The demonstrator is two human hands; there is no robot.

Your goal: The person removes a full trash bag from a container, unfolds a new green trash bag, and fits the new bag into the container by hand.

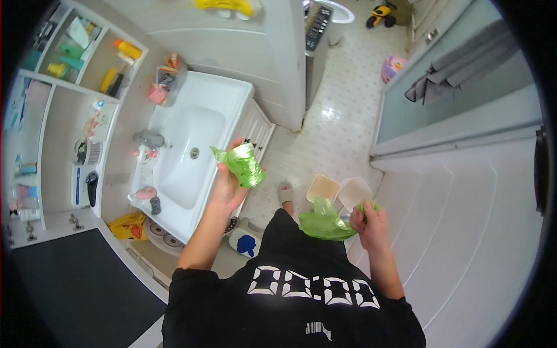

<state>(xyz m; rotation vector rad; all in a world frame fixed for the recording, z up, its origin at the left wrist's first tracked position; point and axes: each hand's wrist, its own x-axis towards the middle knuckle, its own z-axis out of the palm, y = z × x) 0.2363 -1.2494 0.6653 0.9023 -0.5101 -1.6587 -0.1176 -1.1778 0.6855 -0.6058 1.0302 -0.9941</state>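
Observation:
My left hand (228, 190) is closed around a roll of green plastic bags (246, 166), held up beside the sink's front edge. A loose end of the film sticks out from the roll toward the basin. On the other side, my right hand (371, 227) grips a bunched part of a separate green plastic bag (324, 226). That bag hangs slack to the left, in front of my black clothing. No film stretches between the two hands. Just beyond the bag, a cream bin (322, 188) and a white bin (355, 193) stand side by side on the floor.
At left is a white sink (191, 124) with a shelved cabinet (64, 133) behind it. A white panelled surface (458, 232) borders the right. A grey towel (464, 64) hangs on the glass door (400, 116). Farther off stands an appliance with a control panel (318, 29).

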